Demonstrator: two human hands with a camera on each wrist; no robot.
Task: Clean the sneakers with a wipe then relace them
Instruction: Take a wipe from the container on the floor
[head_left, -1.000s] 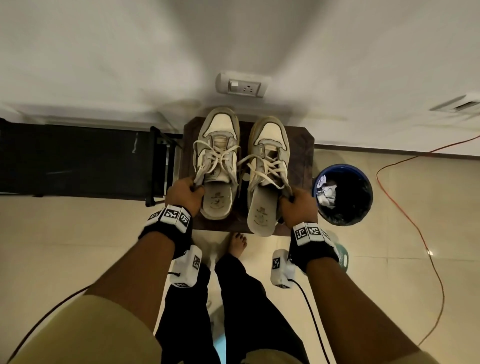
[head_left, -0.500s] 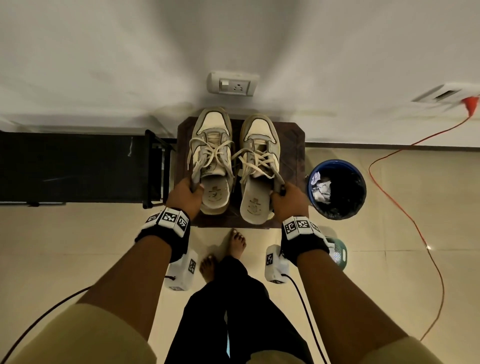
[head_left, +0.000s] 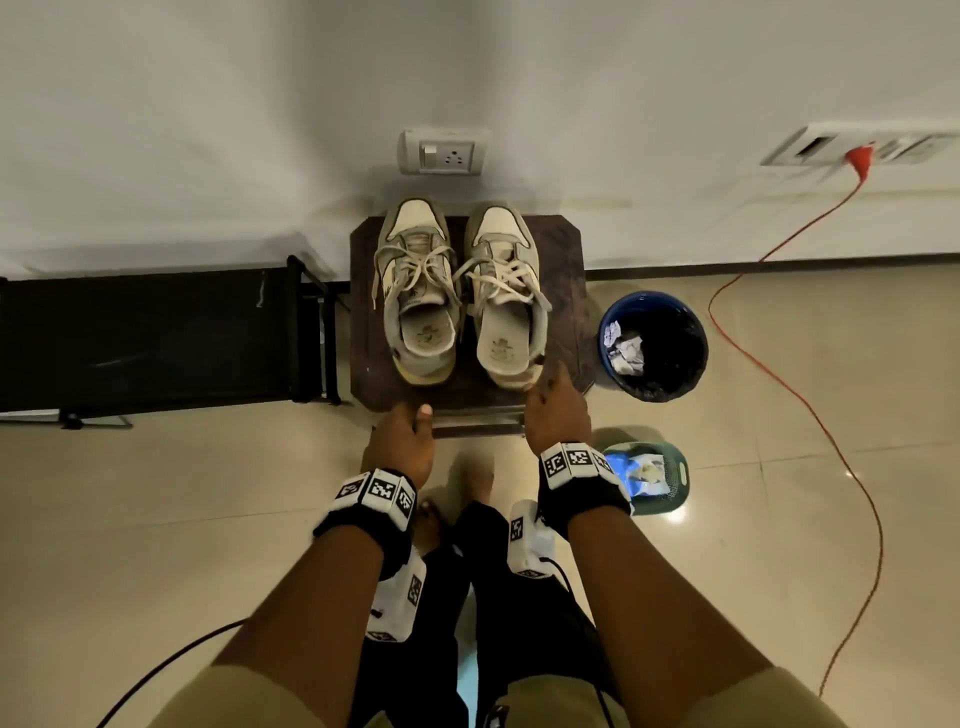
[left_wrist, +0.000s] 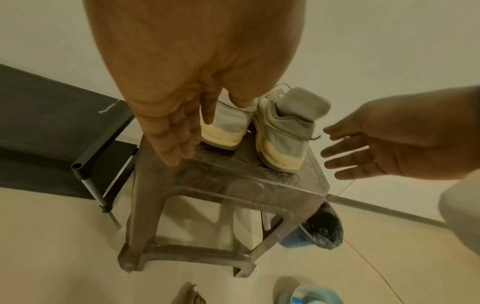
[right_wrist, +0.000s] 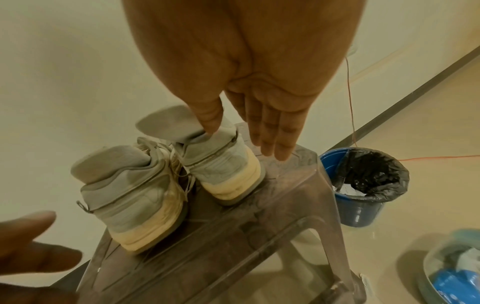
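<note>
Two worn grey-and-cream sneakers stand side by side on a brown plastic stool (head_left: 565, 291), toes to the wall, with their laces threaded and loose. The left sneaker (head_left: 415, 291) (left_wrist: 226, 127) (right_wrist: 130, 195) and the right sneaker (head_left: 506, 301) (left_wrist: 283, 135) (right_wrist: 223, 164) are held by no hand. My left hand (head_left: 410, 423) (left_wrist: 179, 131) hovers at the stool's near edge with straight fingers and holds nothing. My right hand (head_left: 550, 387) (right_wrist: 246, 131) is flat and empty just behind the right sneaker's heel, thumb close to its collar. A blue wipe pack lies in a green basket (head_left: 675, 475) (right_wrist: 428, 273).
A blue bin (head_left: 654, 306) (right_wrist: 363, 209) with a black liner and crumpled wipes stands right of the stool. A black rack (head_left: 156, 338) (left_wrist: 78, 127) is at the left. An orange cable (head_left: 779, 379) runs across the tiled floor at the right. A wall socket (head_left: 441, 153) is above the stool.
Both hands let go of the sneakers and drew back towards me. The sneakers now rest on the stool. My head view has pulled back and tilted.
</note>
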